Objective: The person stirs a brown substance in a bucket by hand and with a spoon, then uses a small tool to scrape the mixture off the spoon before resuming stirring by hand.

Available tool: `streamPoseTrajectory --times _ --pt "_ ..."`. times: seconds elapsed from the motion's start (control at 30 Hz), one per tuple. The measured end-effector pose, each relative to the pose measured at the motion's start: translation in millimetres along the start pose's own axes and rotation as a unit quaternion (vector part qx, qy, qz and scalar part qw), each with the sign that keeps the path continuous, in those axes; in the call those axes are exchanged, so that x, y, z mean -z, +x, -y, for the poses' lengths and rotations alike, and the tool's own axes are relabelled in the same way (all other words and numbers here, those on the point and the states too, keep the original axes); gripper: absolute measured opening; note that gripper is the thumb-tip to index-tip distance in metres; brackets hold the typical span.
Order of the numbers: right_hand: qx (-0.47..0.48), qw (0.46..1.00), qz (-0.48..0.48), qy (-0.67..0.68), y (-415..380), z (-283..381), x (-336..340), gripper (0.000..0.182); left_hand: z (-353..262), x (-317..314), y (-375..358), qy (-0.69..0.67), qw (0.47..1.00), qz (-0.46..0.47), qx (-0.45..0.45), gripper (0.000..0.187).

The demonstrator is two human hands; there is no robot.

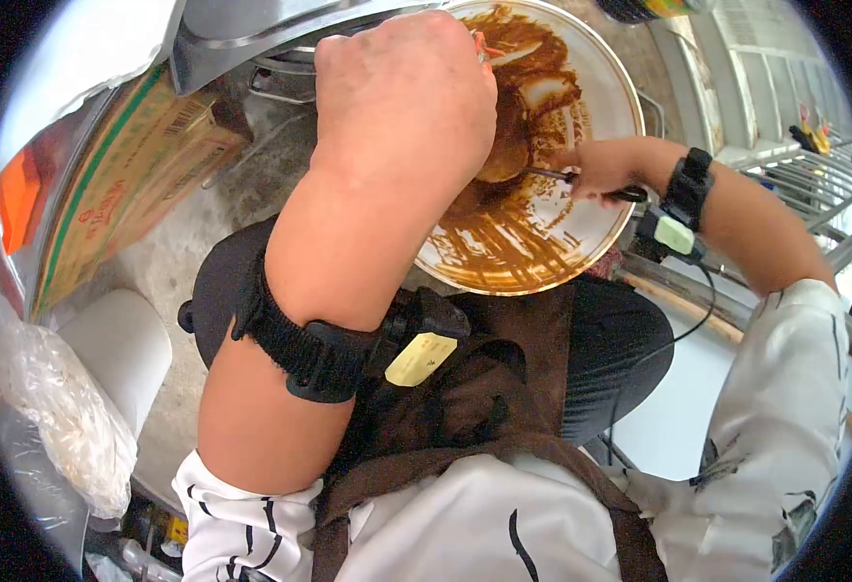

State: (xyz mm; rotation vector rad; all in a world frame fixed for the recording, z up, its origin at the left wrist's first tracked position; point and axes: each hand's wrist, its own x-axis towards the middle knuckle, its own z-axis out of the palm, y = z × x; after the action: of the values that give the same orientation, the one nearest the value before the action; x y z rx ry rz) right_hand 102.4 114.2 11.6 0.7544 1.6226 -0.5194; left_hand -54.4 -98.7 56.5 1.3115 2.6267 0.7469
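Basin [624,107] kept close, hands coming from either side

Brown sauce [518,254] coats the basin, just beyond the knees [630,339] — within easy reach, we judge. Right hand [608,170] grips a utensil [542,174] from the right, wrist outside the rim, seemingly clear of sauce. Left hand [407,87] arches over the left side — its fingers mostly hidden, we cannot tell their grip.

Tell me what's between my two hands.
The brown-smeared pan, with a thin metal handle reaching over it from your right hand, in the head view.
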Motion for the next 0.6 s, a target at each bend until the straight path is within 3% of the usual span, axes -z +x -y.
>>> streamPoseTrajectory --times 0.03,0.07,0.13,0.27,0.33,0.47,0.53,0.6 --pt "-0.001 0.996 0.014 -0.084 -13.7 6.5 2.1 0.057 0.0 0.8 0.7 0.004 1.0 0.009 0.009 0.038" --pt "-0.002 0.996 0.013 -0.084 -10.8 0.8 3.2 0.057 1.4 0.5 0.7 0.004 1.0 0.008 0.008 0.038" --pt "0.121 0.933 -0.058 -0.333 -10.5 -6.7 5.8 0.051 4.1 0.0 0.2 -0.014 1.0 0.009 -0.001 0.038" --pt "0.081 0.933 -0.017 -0.351 -18.1 17.2 23.1 0.038 3.2 3.1 0.2 -0.029 0.999 0.021 0.016 0.038" --pt "-0.005 0.948 0.001 -0.318 -5.0 24.8 36.9 0.026 5.9 1.7 -0.5 -0.032 0.999 0.008 0.002 0.038" --pt "0.044 0.946 -0.002 -0.321 -18.6 39.1 60.3 0.027 9.2 3.9 -0.1 -0.035 0.999 0.008 0.003 0.038" --pt "0.024 0.948 -0.013 -0.316 -34.9 60.0 55.7 0.026 7.9 6.3 -0.9 -0.034 0.999 0.017 -0.017 0.038" --pt "0.074 0.91 -0.012 -0.408 -38.5 67.7 54.9 0.024 4.6 3.5 -0.7 -0.029 0.999 0.011 -0.013 0.038"
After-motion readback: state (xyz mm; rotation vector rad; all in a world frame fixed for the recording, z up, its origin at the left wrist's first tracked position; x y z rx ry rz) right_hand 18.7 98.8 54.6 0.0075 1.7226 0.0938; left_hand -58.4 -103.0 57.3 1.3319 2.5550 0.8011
